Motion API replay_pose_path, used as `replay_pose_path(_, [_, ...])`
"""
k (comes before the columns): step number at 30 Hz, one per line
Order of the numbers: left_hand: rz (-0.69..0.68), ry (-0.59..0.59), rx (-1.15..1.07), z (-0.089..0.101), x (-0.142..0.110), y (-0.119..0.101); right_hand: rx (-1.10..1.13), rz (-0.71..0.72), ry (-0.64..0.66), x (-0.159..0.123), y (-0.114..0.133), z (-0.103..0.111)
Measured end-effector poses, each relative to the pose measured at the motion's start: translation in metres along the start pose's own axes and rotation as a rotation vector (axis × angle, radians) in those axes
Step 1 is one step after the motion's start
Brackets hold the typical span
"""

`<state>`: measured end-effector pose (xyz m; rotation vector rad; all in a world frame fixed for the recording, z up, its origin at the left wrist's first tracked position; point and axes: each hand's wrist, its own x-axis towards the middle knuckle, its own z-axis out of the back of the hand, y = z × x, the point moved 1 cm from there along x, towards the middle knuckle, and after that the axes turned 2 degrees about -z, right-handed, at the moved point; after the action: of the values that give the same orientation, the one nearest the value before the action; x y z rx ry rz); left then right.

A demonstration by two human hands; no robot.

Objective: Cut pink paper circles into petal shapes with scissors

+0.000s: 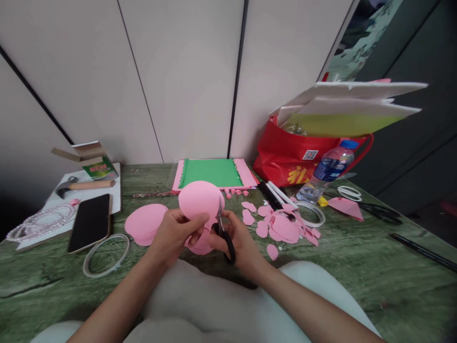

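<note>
Between thumb and fingers, my left hand [182, 233] pinches a round piece of pink paper [199, 197], raised above the table. My right hand [240, 243] is wrapped round the black handles of a pair of scissors [225, 233], whose blades point up at the right edge of the paper. Below the hands lie more pink paper pieces [200, 244], partly hidden by my fingers. A stack of pink paper circles [145, 223] rests left of my left hand. To the right of the scissors, pink paper scraps [283, 226] are scattered.
Behind the hands lies a green sheet [210, 172] on pink paper. At left are a phone [90, 223], a tape roll [107, 256], a hammer [85, 186] and bead strings [43, 221]. At right stand a red bag [274, 155] and a bottle [330, 169]; another tape roll [321, 216] lies nearby.
</note>
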<state>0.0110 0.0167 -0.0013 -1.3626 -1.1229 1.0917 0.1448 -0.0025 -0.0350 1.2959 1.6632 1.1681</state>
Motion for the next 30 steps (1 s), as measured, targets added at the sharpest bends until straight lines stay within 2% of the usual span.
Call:
replay_pose_path(6, [0.004,0.044,0.023,0.0011,0.0004,0.0001,0.026,0.005,0.01,-0.0005,0.0019,0.0008])
replay_pose_path(30, [-0.033,0.037,-0.01,0.0008,0.0008,-0.001,-0.045,0.049,0.002,0.0005,0.0017,0.0002])
